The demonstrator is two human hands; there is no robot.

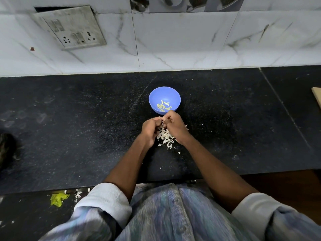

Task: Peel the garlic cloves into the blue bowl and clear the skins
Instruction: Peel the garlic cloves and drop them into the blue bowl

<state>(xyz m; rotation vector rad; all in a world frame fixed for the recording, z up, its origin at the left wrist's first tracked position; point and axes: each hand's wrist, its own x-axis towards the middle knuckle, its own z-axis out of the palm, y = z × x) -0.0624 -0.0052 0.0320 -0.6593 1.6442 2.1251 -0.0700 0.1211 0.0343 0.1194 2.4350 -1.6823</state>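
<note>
On the wall at the far left, a grimy switch plate [69,27] sits in the marbled white tiles [182,40]. Below it runs the black speckled tabletop [78,119], and at its near left edge lies a yellow scrap [58,199].

Toward the middle, the left hand [150,130] is curled, its fingers [157,121] bent inward and meeting the right hand's fingertips; something small seems pinched between them, though whether it is a garlic clove cannot be told from here. Under and between the two hands lies a heap of pale garlic skins [165,136], with a few flakes scattered nearer the person.

Just beyond the hands stands the blue bowl [157,94], upright, holding several peeled garlic cloves [163,106] at its bottom.

The right hand [175,126] is likewise curled, knuckles up, close to the bowl's near rim. Both forearms come out of rolled white sleeves [107,200].
</note>
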